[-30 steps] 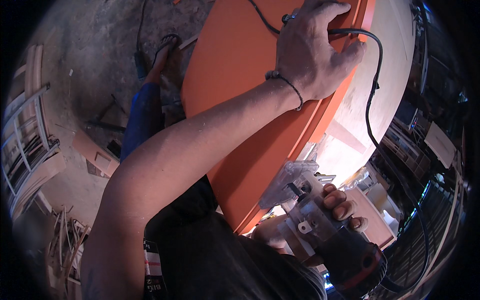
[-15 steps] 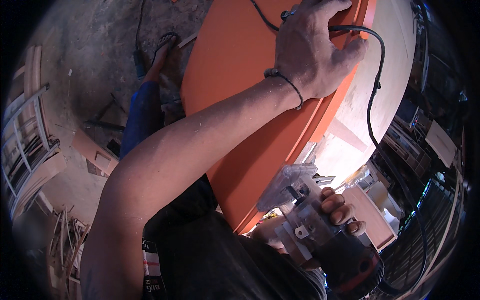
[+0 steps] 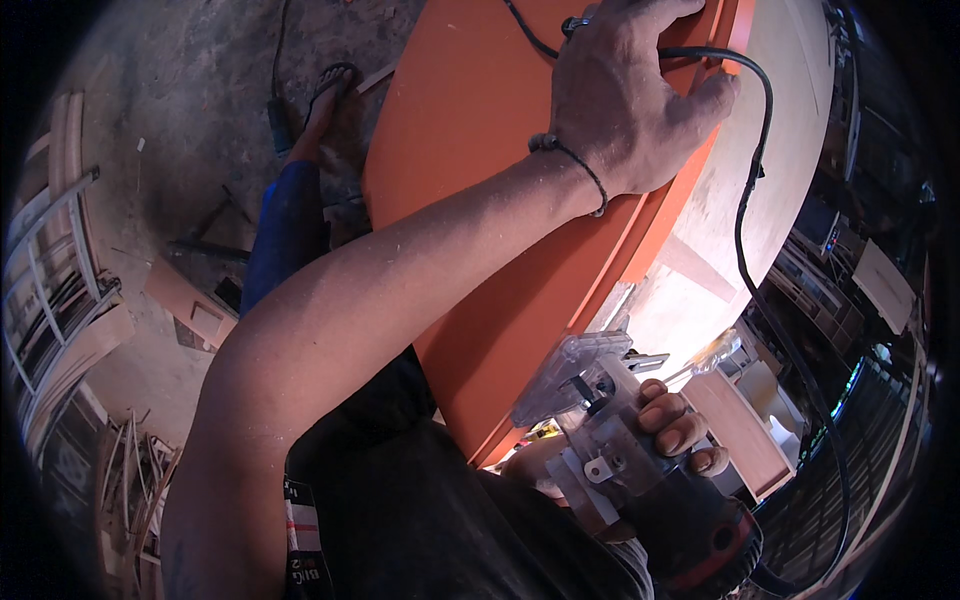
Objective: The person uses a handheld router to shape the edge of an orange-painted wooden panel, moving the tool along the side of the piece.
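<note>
My left arm reaches across a large orange panel, and my left hand grips its upper right edge. Its thumb and a finger lie apart over the rim, with the black cord passing between them; its other fingers are partly hidden. Low on the right, my right hand is wrapped around a trim router with a dark body and a clear base plate. That base plate is up against the panel's lower edge, tilted. Whether the cutter touches the panel I cannot tell.
A pale board adjoins the panel's right side. Metal frames and wood offcuts stand at the left. A leg and sandalled foot are beyond the panel. Boards and a shallow wooden box lie at the right.
The router in my right hand has shifted slightly left, its base plate turning a little. My left hand and the panel stay nearly where they were.
</note>
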Demonstrator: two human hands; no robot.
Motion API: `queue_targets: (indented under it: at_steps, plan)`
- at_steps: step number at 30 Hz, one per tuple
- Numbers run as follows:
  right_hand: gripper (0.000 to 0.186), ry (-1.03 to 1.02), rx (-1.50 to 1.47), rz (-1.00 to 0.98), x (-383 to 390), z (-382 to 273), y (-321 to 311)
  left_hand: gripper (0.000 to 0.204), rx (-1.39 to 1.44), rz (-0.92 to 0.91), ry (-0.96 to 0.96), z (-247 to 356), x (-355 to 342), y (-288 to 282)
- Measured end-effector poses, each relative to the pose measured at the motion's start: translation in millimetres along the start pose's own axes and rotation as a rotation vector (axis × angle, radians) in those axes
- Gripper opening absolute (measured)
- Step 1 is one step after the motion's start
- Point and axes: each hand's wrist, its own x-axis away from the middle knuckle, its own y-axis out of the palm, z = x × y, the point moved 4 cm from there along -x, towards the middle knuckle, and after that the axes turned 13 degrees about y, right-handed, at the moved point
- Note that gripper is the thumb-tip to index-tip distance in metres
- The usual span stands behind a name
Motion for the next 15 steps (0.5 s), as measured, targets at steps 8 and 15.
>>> queue_targets:
  at_steps: [8,15]
  plan:
    - [0.088,-0.011,0.066,0.127,0.2,-3.6,11.6,0.060,-0.011,-0.007,-0.014,3.2,-3.4,-0.5]
    - [0.085,-0.022,0.055,0.109,2.4,2.3,8.7,0.059,-0.016,0.007,-0.019,8.9,-1.6,-5.5]
